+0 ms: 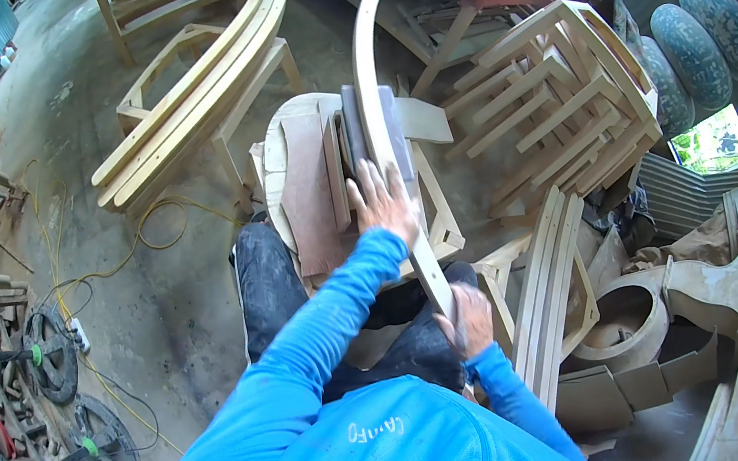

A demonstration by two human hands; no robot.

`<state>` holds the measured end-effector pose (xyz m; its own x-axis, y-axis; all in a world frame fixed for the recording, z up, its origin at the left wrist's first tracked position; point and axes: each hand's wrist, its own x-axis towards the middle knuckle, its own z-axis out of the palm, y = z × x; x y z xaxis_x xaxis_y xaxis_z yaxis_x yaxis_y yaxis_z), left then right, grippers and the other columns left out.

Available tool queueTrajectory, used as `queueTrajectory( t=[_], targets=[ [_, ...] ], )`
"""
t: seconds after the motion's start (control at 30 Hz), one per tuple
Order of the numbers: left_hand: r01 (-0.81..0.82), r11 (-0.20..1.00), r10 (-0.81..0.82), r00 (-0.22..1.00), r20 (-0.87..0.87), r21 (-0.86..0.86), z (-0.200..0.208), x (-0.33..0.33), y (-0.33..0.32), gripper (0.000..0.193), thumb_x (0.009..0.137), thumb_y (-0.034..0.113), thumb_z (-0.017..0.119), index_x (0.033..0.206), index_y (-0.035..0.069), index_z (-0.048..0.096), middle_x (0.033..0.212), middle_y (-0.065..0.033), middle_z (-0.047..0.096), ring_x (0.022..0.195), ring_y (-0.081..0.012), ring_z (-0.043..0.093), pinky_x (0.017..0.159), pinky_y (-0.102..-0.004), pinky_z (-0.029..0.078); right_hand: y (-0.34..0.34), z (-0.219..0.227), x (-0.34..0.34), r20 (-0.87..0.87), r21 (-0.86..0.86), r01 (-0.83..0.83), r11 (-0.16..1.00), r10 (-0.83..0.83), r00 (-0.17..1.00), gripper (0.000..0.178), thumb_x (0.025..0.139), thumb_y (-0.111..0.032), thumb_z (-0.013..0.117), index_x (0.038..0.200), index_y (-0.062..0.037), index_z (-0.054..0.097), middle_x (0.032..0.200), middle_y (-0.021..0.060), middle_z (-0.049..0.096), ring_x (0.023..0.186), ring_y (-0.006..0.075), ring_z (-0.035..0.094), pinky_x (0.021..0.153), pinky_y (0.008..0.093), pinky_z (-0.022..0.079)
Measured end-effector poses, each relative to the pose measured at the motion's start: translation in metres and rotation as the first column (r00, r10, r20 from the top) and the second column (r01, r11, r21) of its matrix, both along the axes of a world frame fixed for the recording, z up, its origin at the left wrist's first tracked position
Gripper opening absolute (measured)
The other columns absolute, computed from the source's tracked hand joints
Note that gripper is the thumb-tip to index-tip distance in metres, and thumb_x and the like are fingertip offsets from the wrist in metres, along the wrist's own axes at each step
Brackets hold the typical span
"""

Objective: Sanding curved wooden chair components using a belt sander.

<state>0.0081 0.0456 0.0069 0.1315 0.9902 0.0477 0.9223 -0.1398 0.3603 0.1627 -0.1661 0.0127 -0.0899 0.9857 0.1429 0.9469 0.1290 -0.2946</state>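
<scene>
Right hand (466, 319) grips curved slat (383, 122), apparently pointing away, lengthwise.

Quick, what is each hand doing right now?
Left hand: pressed flat on the curved wooden slat, fingers spread, not gripping.
Right hand: closed around the slat's lower end.

Left hand (382, 204), arm extended forward in a blue sleeve, fingers spread flat, palm pressed downward. Right hand (466, 319), arm bent close to the body, fingers curled closed in a grip.
</scene>
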Motion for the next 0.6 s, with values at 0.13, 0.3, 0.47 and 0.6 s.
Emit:
queueTrajectory(
  t=[0.13, 0.3, 0.47, 0.6],
  targets=[
    [0.074, 0.996, -0.057, 0.967, 0.247, -0.060, -0.011, 0.010, -0.085, 0.099, 0.093, 0.050, 0.064, 0.165, 0.003, 0.014, 0.169, -0.0283, 0.011, 0.159, -0.0421, -0.002, 0.121, -0.0695, -0.004, -0.083, 0.012, 0.014, -0.167, -0.093, 0.210, 0.973, -0.224, 0.960, 0.061, 0.083, -0.017, 0.078, 0.138, -0.0041, 0.054, 0.119, 0.0227, 0.066, 0.107, 0.0409, 0.064, 0.092, 0.0448, 0.053],
    [-0.037, 0.995, 0.104, 0.364, 0.926, -0.097, 0.011, -0.006, -0.085, 0.104, 0.094, 0.044, 0.070, 0.165, 0.002, 0.005, 0.160, -0.0217, 0.036, 0.147, -0.0398, 0.036, 0.120, -0.0576, 0.026, -0.122, 0.038, 0.012, -0.723, -0.178, 0.227, 0.957, -0.284, 0.630, 0.060, 0.090, -0.019, 0.081, 0.140, 0.0028, 0.057, 0.115, 0.0154, 0.071, 0.103, 0.0232, 0.071, 0.090, 0.0328, 0.055],
    [0.661, 0.724, 0.512, -0.322, 0.796, -0.198, 0.050, -0.029, -0.043, 0.060, 0.106, 0.025, 0.060, 0.155, 0.001, 0.036, 0.133, -0.0110, 0.063, 0.111, -0.0195, 0.065, 0.090, -0.0342, 0.051, -0.127, 0.059, 0.007, -0.939, -0.332, -0.049, 0.942, -0.325, 0.112, 0.065, 0.090, -0.026, 0.083, 0.140, 0.0033, 0.054, 0.101, 0.0104, 0.069, 0.077, 0.0139, 0.065, 0.065, 0.0282, 0.055],
    [0.520, 0.824, 0.384, -0.217, 0.898, -0.227, 0.052, -0.027, -0.052, 0.054, 0.101, 0.017, 0.066, 0.150, 0.003, 0.046, 0.132, -0.0102, 0.066, 0.110, -0.0235, 0.068, 0.088, -0.0375, 0.053, -0.119, 0.068, 0.002, -0.785, -0.408, -0.291, 0.865, -0.495, -0.372, 0.052, 0.096, -0.029, 0.073, 0.132, -0.0022, 0.047, 0.091, 0.0126, 0.061, 0.064, 0.0158, 0.060, 0.053, 0.0301, 0.053]
  ],
)
